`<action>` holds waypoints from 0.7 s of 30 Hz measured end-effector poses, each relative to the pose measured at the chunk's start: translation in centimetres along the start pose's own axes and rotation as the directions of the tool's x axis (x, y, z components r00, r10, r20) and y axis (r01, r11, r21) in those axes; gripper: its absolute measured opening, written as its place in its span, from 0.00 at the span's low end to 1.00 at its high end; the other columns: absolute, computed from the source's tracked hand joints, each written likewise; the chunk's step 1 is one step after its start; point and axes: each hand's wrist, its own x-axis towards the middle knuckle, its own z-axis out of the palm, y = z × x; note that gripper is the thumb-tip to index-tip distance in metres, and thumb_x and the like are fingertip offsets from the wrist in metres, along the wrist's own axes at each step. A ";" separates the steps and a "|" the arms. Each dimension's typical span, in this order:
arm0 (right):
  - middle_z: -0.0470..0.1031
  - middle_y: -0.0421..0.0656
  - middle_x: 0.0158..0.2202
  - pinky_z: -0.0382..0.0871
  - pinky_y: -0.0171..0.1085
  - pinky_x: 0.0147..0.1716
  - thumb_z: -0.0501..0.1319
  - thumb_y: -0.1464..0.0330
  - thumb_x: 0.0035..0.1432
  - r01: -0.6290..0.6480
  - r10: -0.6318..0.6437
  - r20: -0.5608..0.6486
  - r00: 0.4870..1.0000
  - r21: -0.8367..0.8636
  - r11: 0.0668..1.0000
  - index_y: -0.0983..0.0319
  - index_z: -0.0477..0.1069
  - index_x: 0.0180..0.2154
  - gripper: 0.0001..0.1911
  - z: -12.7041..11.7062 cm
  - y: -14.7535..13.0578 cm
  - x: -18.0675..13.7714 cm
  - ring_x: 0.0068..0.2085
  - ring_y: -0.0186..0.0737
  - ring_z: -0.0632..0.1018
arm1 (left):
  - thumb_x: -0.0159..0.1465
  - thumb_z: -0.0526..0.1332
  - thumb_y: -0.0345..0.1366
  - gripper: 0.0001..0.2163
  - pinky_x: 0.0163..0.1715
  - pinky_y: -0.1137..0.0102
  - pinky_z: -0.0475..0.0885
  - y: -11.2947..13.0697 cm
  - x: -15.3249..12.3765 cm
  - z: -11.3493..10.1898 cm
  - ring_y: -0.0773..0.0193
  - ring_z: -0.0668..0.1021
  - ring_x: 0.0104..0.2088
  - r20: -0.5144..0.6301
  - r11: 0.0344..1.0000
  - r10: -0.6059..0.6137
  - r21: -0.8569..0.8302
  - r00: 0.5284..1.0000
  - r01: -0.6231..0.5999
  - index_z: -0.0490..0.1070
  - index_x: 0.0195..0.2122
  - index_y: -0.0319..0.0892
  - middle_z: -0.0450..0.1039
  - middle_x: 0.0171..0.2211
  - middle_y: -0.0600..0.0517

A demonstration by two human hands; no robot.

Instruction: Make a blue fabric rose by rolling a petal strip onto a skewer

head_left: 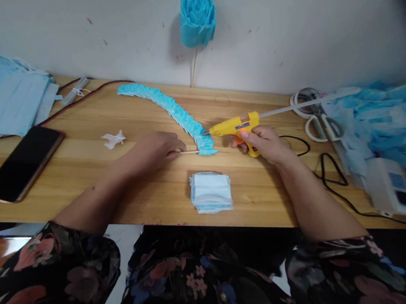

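My right hand (263, 142) is wrapped round the handle of a yellow hot glue gun (234, 126), a finger near its orange trigger. A long clear glue stick (287, 110) sticks out of its back. The nozzle meets the near end of a curved strip of folded blue pieces (175, 112) lying on the table. My left hand (160, 148) pinches a thin stick (191, 152), whose far tip reaches that same end of the strip. Just below lies a stack of pale blue folded squares (211, 191), touched by neither hand.
A blue flower on a stem (198, 21) leans against the wall. Left are a phone (23, 164), pale blue sheets (9, 97) and a white scrap (113, 139). Right are scissors (322, 126), a blue pile (383, 114), a black cord (340, 197) and a white power block (390, 186).
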 end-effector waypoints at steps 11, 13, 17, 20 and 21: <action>0.75 0.43 0.25 0.62 0.37 0.26 0.59 0.31 0.55 0.020 -0.023 -0.020 1.000 -0.133 0.991 0.59 0.78 0.28 0.37 0.0 0.4 0.1 0.25 0.35 0.69 | 0.75 0.52 0.36 0.15 0.44 0.67 0.67 -0.1 -0.1 0.1 0.59 0.78 0.42 -0.037 0.999 0.033 0.026 0.999 -0.032 0.80 0.44 0.43 0.80 0.42 0.47; 0.76 0.44 0.26 0.63 0.36 0.26 0.60 0.31 0.55 0.026 -0.030 -0.028 0.999 -0.132 0.991 0.60 0.78 0.28 0.38 0.1 0.4 0.1 0.25 0.35 0.70 | 0.75 0.52 0.36 0.15 0.43 0.67 0.67 0.0 -0.1 0.0 0.59 0.78 0.41 -0.034 0.999 0.033 0.028 0.999 -0.032 0.80 0.44 0.42 0.80 0.42 0.47; 0.77 0.44 0.26 0.64 0.36 0.27 0.61 0.31 0.53 0.038 -0.043 -0.042 0.998 -0.127 0.991 0.61 0.76 0.26 0.38 0.3 0.2 0.0 0.25 0.34 0.70 | 0.75 0.51 0.36 0.15 0.42 0.67 0.67 -0.1 0.0 0.0 0.59 0.78 0.42 -0.022 0.999 0.032 0.031 0.999 -0.032 0.80 0.44 0.43 0.79 0.42 0.48; 0.76 0.43 0.26 0.64 0.36 0.27 0.61 0.31 0.54 0.043 -0.051 -0.049 0.998 -0.137 0.990 0.61 0.76 0.26 0.38 0.3 0.2 0.1 0.25 0.33 0.70 | 0.75 0.51 0.37 0.15 0.43 0.68 0.67 -0.2 0.0 0.2 0.59 0.78 0.42 -0.032 0.999 0.029 0.041 0.999 -0.028 0.80 0.44 0.44 0.80 0.42 0.48; 0.76 0.43 0.26 0.64 0.36 0.27 0.61 0.31 0.54 0.042 -0.050 -0.050 0.998 -0.139 0.989 0.60 0.76 0.26 0.38 0.3 0.2 0.1 0.25 0.33 0.70 | 0.75 0.52 0.37 0.15 0.43 0.67 0.67 -0.2 0.0 0.2 0.59 0.78 0.42 -0.034 0.999 0.026 0.042 0.999 -0.025 0.80 0.44 0.44 0.80 0.42 0.48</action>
